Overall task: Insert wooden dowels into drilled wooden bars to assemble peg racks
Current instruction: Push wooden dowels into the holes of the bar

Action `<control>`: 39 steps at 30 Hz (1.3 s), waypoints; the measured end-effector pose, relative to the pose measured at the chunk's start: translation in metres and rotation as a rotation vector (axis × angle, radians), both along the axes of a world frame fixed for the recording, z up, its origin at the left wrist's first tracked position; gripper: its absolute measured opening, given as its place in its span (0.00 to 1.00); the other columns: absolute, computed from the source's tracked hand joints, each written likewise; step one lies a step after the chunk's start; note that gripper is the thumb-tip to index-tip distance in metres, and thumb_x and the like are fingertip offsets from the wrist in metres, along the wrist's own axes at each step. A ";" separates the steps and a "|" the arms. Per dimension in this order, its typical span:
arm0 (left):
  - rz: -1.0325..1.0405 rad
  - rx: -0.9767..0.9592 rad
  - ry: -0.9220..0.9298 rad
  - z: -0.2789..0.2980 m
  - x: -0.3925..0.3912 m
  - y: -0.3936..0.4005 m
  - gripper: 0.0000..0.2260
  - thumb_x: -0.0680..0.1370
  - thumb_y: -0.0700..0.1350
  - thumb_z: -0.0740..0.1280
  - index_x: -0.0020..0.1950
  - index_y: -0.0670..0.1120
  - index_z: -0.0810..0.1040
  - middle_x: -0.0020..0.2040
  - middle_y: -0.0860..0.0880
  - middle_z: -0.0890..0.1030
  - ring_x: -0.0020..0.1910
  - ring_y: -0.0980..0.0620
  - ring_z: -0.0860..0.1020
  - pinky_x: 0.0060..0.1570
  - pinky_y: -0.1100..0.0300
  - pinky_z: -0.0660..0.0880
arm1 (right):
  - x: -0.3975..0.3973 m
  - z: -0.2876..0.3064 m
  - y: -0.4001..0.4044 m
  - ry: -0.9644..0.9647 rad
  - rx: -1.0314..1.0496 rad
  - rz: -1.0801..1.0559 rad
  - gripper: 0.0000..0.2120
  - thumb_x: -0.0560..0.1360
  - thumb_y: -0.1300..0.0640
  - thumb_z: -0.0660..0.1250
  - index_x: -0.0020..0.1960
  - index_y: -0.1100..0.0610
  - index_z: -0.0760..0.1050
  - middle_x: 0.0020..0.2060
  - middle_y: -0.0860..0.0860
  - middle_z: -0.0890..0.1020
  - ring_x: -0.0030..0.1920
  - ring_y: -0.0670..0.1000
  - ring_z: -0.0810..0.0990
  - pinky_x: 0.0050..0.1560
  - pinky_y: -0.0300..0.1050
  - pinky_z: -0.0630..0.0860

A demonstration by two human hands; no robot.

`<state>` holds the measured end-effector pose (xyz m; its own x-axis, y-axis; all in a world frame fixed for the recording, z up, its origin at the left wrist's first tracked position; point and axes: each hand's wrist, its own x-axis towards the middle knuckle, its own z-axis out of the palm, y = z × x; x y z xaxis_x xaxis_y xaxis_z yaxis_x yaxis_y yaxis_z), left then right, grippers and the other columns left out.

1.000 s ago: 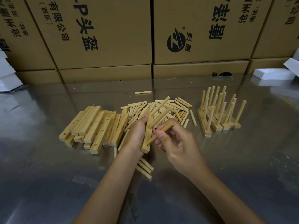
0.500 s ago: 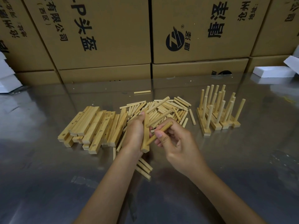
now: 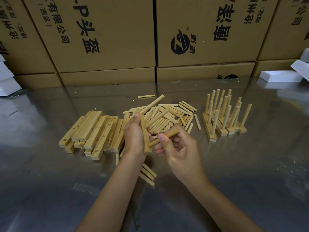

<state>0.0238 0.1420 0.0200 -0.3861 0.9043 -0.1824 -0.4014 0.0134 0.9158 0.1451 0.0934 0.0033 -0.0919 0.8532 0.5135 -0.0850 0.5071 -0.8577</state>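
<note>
My left hand [image 3: 133,138] grips a drilled wooden bar [image 3: 145,138] held roughly on end above the table, with two dowels [image 3: 155,104] sticking out of it up and to the right. My right hand [image 3: 177,148] pinches a third dowel [image 3: 164,138] whose left end meets the bar near its lower end. A heap of loose dowels [image 3: 173,116] lies just behind the hands. To the left sits a stack of drilled bars [image 3: 93,129]. Finished peg racks [image 3: 224,118] stand upright on the right.
The shiny metal table [image 3: 250,173] reflects the cardboard boxes [image 3: 103,36] stacked along its far edge. White foam pieces lie at the far right [image 3: 280,76] and far left [image 3: 6,81]. A few stray dowels [image 3: 148,174] lie beneath my left wrist, and one [image 3: 146,96] lies behind the heap.
Both hands stay over the same spot. The dowel in my right hand has shifted slightly lower against the bar, and the bar has tipped a little more upright.
</note>
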 end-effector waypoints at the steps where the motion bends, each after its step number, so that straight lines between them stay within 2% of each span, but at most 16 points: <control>1: -0.006 0.004 -0.011 0.001 0.000 -0.001 0.16 0.84 0.54 0.59 0.52 0.42 0.77 0.29 0.48 0.72 0.26 0.51 0.70 0.26 0.60 0.69 | 0.001 0.000 0.001 0.009 -0.009 0.014 0.04 0.79 0.64 0.67 0.45 0.58 0.76 0.36 0.49 0.84 0.36 0.51 0.84 0.38 0.41 0.80; 5: -0.038 -0.008 -0.008 0.003 0.001 -0.003 0.16 0.84 0.53 0.60 0.53 0.40 0.78 0.26 0.50 0.72 0.22 0.54 0.70 0.23 0.62 0.69 | 0.007 0.000 0.003 -0.024 -0.024 0.076 0.05 0.80 0.64 0.65 0.45 0.59 0.75 0.37 0.49 0.83 0.38 0.52 0.83 0.40 0.42 0.80; 10: -0.043 -0.034 0.021 0.001 0.002 -0.003 0.20 0.84 0.54 0.60 0.59 0.38 0.80 0.32 0.48 0.75 0.27 0.51 0.73 0.29 0.59 0.72 | 0.005 -0.001 0.001 -0.016 -0.024 0.052 0.05 0.79 0.64 0.66 0.45 0.57 0.75 0.37 0.47 0.84 0.37 0.50 0.83 0.40 0.40 0.80; 13: -0.013 -0.012 0.065 0.000 0.002 -0.001 0.20 0.84 0.54 0.59 0.59 0.38 0.80 0.32 0.47 0.75 0.27 0.51 0.74 0.28 0.59 0.73 | 0.004 -0.001 0.001 0.020 -0.034 0.039 0.05 0.78 0.64 0.67 0.45 0.57 0.76 0.36 0.50 0.84 0.37 0.52 0.84 0.39 0.41 0.81; 18: -0.001 -0.004 0.116 -0.001 0.003 -0.002 0.19 0.84 0.55 0.58 0.57 0.41 0.81 0.44 0.40 0.78 0.39 0.43 0.77 0.35 0.55 0.75 | 0.003 -0.002 0.001 0.051 -0.070 0.026 0.03 0.78 0.62 0.67 0.46 0.56 0.77 0.36 0.52 0.84 0.36 0.53 0.84 0.37 0.41 0.81; 20: 0.006 0.021 0.115 -0.003 0.003 -0.001 0.19 0.84 0.54 0.58 0.55 0.42 0.81 0.42 0.41 0.78 0.37 0.44 0.76 0.33 0.56 0.74 | 0.003 -0.004 0.002 0.064 -0.092 0.027 0.02 0.78 0.61 0.68 0.46 0.58 0.77 0.36 0.54 0.84 0.36 0.53 0.84 0.37 0.41 0.81; 24: 0.069 0.035 0.103 -0.005 0.001 0.002 0.17 0.84 0.53 0.59 0.46 0.44 0.80 0.30 0.49 0.76 0.24 0.55 0.73 0.24 0.62 0.71 | 0.003 -0.006 0.004 0.096 -0.153 0.068 0.04 0.79 0.60 0.66 0.48 0.61 0.75 0.35 0.57 0.84 0.35 0.55 0.83 0.37 0.45 0.81; 26: 0.086 0.013 0.065 -0.003 -0.001 0.004 0.16 0.83 0.53 0.61 0.44 0.45 0.79 0.27 0.52 0.76 0.22 0.56 0.73 0.24 0.62 0.71 | 0.003 -0.006 0.006 0.117 -0.202 0.105 0.06 0.78 0.57 0.67 0.50 0.61 0.75 0.35 0.57 0.84 0.35 0.55 0.83 0.37 0.45 0.81; 29: 0.083 -0.009 -0.028 -0.001 -0.003 0.006 0.15 0.83 0.53 0.61 0.46 0.45 0.79 0.29 0.50 0.77 0.24 0.54 0.73 0.28 0.60 0.73 | 0.001 -0.009 0.007 -0.003 -0.252 0.115 0.11 0.75 0.51 0.71 0.53 0.55 0.77 0.39 0.55 0.85 0.39 0.53 0.84 0.40 0.45 0.81; 31: 0.071 -0.013 -0.016 -0.002 -0.002 0.006 0.14 0.83 0.54 0.61 0.53 0.45 0.80 0.37 0.47 0.80 0.32 0.51 0.78 0.35 0.56 0.77 | -0.002 -0.013 0.007 -0.109 -0.266 0.112 0.12 0.73 0.48 0.74 0.53 0.52 0.78 0.42 0.51 0.85 0.43 0.51 0.84 0.44 0.46 0.82; 33: 0.075 -0.008 0.001 -0.004 0.000 0.005 0.15 0.83 0.54 0.61 0.61 0.46 0.80 0.43 0.47 0.81 0.39 0.49 0.79 0.37 0.56 0.77 | -0.003 -0.015 0.008 -0.183 -0.259 0.078 0.12 0.72 0.46 0.75 0.50 0.51 0.80 0.42 0.48 0.85 0.43 0.47 0.83 0.43 0.40 0.80; 36: 0.084 0.043 0.013 -0.005 0.001 0.005 0.15 0.84 0.53 0.59 0.64 0.47 0.77 0.40 0.48 0.78 0.33 0.52 0.77 0.33 0.58 0.75 | 0.000 -0.015 0.012 -0.221 -0.245 -0.024 0.08 0.71 0.49 0.76 0.43 0.52 0.82 0.37 0.49 0.84 0.37 0.45 0.80 0.37 0.35 0.76; 39: 0.068 0.096 0.063 -0.006 0.003 0.005 0.09 0.85 0.53 0.58 0.58 0.53 0.77 0.38 0.46 0.79 0.29 0.53 0.77 0.32 0.58 0.77 | 0.004 -0.015 0.016 -0.220 -0.280 -0.066 0.07 0.70 0.51 0.76 0.40 0.53 0.82 0.32 0.48 0.81 0.32 0.41 0.75 0.32 0.34 0.73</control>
<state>0.0267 0.1467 0.0135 -0.4547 0.8880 -0.0692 -0.3396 -0.1011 0.9351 0.1488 0.1096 -0.0113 -0.1140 0.9658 0.2329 0.1424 0.2479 -0.9583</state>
